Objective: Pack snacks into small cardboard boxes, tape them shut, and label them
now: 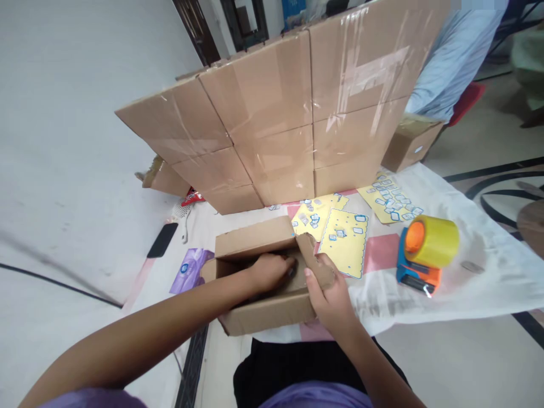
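Note:
An open cardboard box [267, 314] sits at the near edge of the table with its flaps folded out. My left hand [272, 271] reaches down inside it, fingers curled near the right end. Whatever those fingers hold, if anything, is hidden. My right hand [334, 292] grips the flap [317, 263] at the right end of the box, thumb on the inner side. Just beyond the box lie yellow sheets [345, 243] with small blue-outlined drawings or pieces on them.
A tall taped cardboard panel [272, 124] stands across the back. A tape dispenser [419, 277] with a yellow tape roll [437, 241] is at right. A purple packet [190, 271] and a black phone [162, 240] lie left. A person in light blue [454, 56] is behind the panel.

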The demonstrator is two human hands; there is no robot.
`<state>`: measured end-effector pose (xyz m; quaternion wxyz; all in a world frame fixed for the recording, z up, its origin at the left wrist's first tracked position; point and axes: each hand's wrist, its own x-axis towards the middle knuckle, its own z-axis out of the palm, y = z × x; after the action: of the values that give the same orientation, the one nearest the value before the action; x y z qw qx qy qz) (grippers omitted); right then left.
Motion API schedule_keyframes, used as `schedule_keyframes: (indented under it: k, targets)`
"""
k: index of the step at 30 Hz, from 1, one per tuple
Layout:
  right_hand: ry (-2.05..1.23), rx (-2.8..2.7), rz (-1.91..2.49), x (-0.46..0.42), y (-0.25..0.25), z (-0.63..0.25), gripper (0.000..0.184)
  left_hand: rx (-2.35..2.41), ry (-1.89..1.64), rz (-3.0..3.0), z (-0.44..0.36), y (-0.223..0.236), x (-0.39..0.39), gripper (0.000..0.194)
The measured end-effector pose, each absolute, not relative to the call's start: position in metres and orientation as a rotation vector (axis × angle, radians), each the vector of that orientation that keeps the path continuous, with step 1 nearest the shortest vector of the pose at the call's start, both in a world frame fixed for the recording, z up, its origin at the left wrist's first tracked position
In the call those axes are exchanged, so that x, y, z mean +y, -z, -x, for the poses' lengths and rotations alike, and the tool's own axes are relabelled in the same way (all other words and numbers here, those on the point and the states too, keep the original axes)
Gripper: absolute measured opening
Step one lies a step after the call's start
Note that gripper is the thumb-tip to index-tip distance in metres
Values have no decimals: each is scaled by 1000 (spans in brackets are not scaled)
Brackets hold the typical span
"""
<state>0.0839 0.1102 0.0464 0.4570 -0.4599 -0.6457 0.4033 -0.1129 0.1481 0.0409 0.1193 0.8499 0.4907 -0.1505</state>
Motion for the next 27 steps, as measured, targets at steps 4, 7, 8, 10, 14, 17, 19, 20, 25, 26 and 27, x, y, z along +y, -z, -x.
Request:
schedule_keyframes:
  k: [4, 7, 8, 10, 14, 17, 19, 20, 25, 26, 27]
  targets:
    - [-952, -1635, 1114, 112, -45, -83, 14, 1405, 457, -2487, 113, -43, 149, 26]
    - [-926, -1647, 1115, 112, -43, -82, 14, 1387, 451, -2502, 112, -44, 148, 25]
    - [-919, -1649, 1120, 112, -43, -82, 14, 1386, 448, -2503, 112, -44, 148, 25]
    - [-917, -1643, 1137, 113, -42, -81, 16, 1393, 450, -2492, 112, -44, 149, 26]
    - [-936, -1613, 1181, 116, -42, -80, 19, 1412, 469, -2452, 110, -44, 154, 26]
    - [-936, -1598, 1213, 119, -39, -78, 24, 1400, 457, -2445, 109, -46, 157, 26]
    - [-928, -1583, 1245, 120, -36, -76, 31, 1382, 439, -2452, 109, -47, 159, 27]
    - [-930, -1575, 1258, 120, -35, -76, 34, 1370, 434, -2454, 110, -48, 159, 26]
    - [-925, -1563, 1217, 117, -36, -75, 34, 1314, 445, -2422, 111, -65, 155, 23]
    - [-916, -1562, 1201, 116, -36, -77, 31, 1307, 436, -2413, 110, -73, 151, 21]
    - [-912, -1565, 1182, 114, -37, -78, 29, 1298, 407, -2395, 110, -85, 147, 20]
